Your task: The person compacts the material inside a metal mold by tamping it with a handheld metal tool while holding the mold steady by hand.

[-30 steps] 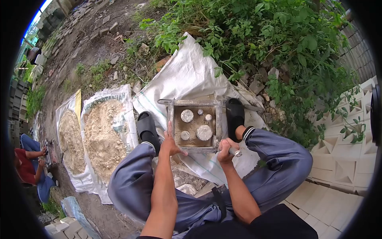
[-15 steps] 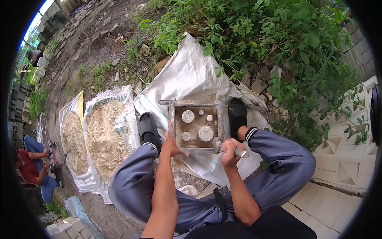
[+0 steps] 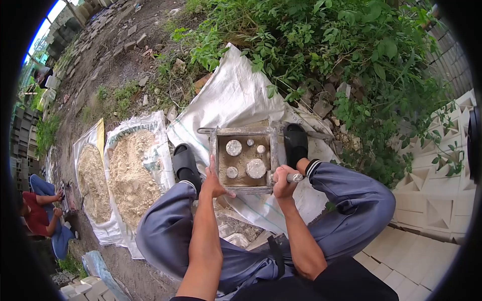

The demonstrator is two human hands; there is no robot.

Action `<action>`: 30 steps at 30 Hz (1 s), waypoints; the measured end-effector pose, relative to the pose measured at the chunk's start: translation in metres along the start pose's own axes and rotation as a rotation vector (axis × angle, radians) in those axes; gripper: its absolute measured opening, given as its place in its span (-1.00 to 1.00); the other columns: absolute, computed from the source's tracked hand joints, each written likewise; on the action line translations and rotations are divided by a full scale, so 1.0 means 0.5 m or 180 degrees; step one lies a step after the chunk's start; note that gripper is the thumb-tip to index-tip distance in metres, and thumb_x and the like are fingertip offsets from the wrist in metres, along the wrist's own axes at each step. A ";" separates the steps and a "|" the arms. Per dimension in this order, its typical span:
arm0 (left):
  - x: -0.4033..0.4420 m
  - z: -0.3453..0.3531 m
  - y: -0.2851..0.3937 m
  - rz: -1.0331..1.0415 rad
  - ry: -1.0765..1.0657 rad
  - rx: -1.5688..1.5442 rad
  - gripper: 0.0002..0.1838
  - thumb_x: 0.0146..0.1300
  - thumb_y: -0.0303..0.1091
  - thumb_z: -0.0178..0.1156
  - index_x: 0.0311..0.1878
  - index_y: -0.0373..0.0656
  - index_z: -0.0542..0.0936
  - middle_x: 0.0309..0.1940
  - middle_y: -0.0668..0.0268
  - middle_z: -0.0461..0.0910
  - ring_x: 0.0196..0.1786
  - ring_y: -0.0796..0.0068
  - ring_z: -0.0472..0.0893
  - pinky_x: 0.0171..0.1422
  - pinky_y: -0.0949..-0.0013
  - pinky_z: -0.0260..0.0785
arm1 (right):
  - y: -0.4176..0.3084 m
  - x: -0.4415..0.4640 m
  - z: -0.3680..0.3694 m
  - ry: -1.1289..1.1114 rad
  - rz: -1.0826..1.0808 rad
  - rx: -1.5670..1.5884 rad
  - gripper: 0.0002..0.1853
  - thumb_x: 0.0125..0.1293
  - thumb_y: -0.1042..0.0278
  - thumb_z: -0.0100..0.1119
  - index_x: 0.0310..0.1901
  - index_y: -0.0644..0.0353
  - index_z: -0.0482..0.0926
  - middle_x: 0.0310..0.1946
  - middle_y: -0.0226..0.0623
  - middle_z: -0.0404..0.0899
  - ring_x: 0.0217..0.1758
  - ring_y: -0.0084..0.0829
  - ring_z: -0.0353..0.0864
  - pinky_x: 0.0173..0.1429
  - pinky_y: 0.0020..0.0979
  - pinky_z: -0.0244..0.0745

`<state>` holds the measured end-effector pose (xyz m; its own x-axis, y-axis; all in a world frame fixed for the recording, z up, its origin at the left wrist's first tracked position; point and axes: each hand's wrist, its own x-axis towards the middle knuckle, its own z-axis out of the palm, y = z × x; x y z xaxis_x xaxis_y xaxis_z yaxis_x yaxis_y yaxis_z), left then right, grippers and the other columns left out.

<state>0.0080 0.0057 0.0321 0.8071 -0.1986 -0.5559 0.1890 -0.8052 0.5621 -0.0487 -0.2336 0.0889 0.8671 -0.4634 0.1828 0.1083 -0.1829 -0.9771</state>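
Note:
A square metal mould frame (image 3: pixel 246 190) lies on a white woven sack (image 3: pixel 240 85) between my feet. Inside it, several round pale discs stand in sandy material, the largest disc (image 3: pixel 256 168) at the lower right. My left hand (image 3: pixel 214 183) rests with spread fingers against the frame's lower left corner. At the lower right corner, my right hand (image 3: pixel 284 181) is wrapped round a metal hammer-like tool (image 3: pixel 295 177), whose rounded end sticks out to the right. The tool's other end is mostly hidden by the hand and frame.
Two sacks bear piles of pale powder, the nearer pile (image 3: pixel 131 175) left of my foot. Another person (image 3: pixel 42 213) sits at the far left. Pale moulded blocks (image 3: pixel 432 200) are stacked at the right, and leafy plants (image 3: pixel 351 60) grow beyond the mould.
The tool in my right hand has shifted and turned slightly at the frame's lower right corner. My left hand keeps its place against the frame. The whole view has moved a little.

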 end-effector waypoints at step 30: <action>0.001 0.003 -0.011 0.0150 0.0198 -0.0001 0.86 -0.68 -0.19 0.77 0.54 0.10 -0.58 0.54 -0.09 -0.10 0.47 -0.13 0.25 0.50 0.00 0.26 | -0.099 0.004 -0.015 0.0210 0.0351 0.0871 -0.63 0.23 0.47 -0.02 -0.72 0.28 0.21 -0.80 -0.46 0.19 -0.72 -0.66 0.17 -0.60 -0.44 0.03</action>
<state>0.0066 0.0090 0.0280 0.8483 -0.2012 -0.4898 0.1501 -0.7957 0.5868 -0.0561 -0.2321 0.1387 0.8484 -0.5245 0.0720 0.1501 0.1079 -0.9828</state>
